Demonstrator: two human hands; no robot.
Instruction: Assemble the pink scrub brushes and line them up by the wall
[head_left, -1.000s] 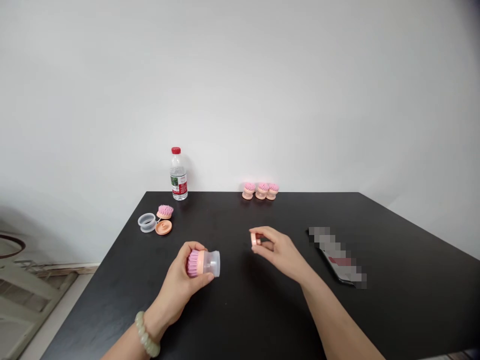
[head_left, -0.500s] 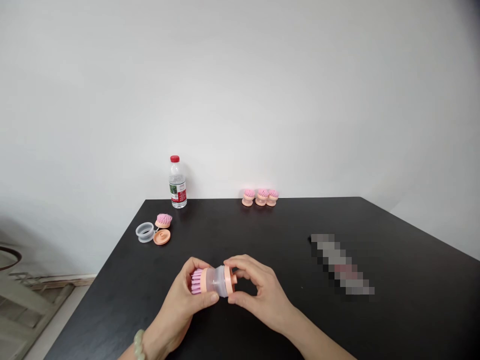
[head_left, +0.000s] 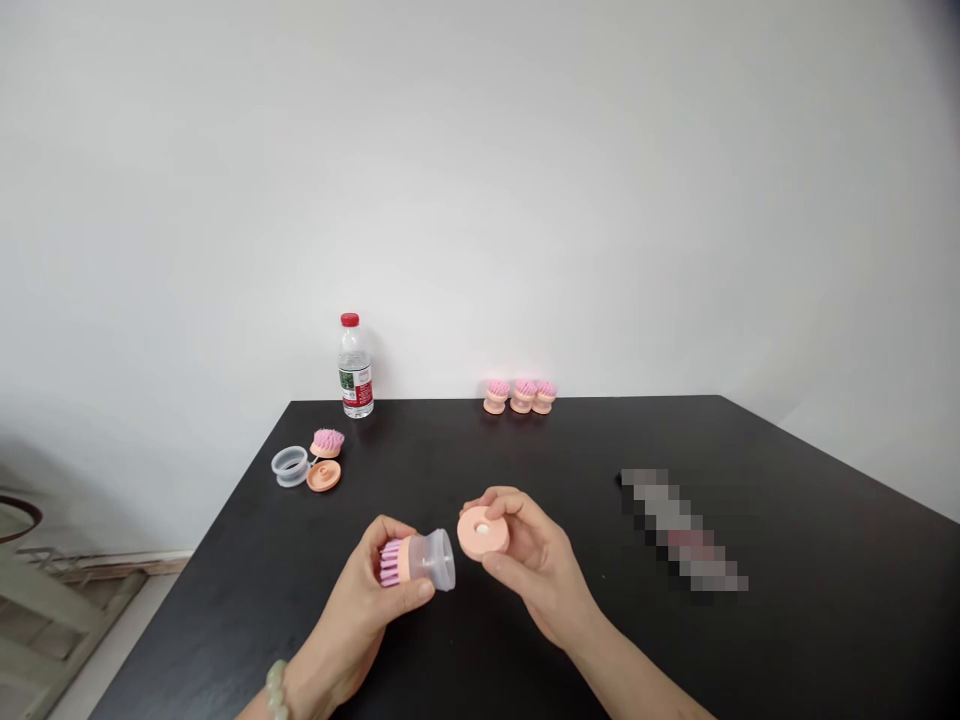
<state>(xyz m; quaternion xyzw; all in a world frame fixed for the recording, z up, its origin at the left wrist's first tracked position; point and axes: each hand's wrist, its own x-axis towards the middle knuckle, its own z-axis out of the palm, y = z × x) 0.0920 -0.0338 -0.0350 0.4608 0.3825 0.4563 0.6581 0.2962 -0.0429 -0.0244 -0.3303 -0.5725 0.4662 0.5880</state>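
My left hand (head_left: 373, 597) grips a small scrubbing brush (head_left: 403, 559) lying sideways, its pink bristles toward the palm. A clear, flared silicone ring (head_left: 439, 560) forms the brush's right end, and its open mouth faces right. Just beyond that mouth, my right hand (head_left: 544, 570) pinches a round peach-coloured cap (head_left: 484, 535) by its rim, between thumb and fingers. The cap's flat face with a central hole is turned toward me and leftward. A narrow gap separates cap and ring.
At the table's left lie a loose clear ring (head_left: 290, 467), a pink bristle head (head_left: 327, 444) and a peach disc (head_left: 324, 476). A water bottle (head_left: 356, 370) stands at the back edge, with three assembled brushes (head_left: 523, 397) farther right. A blurred long item (head_left: 684, 530) lies at right.
The peach cap has come away from the clear ring. My right hand has moved it slightly right and up, turning its face toward me. My left hand has barely moved.
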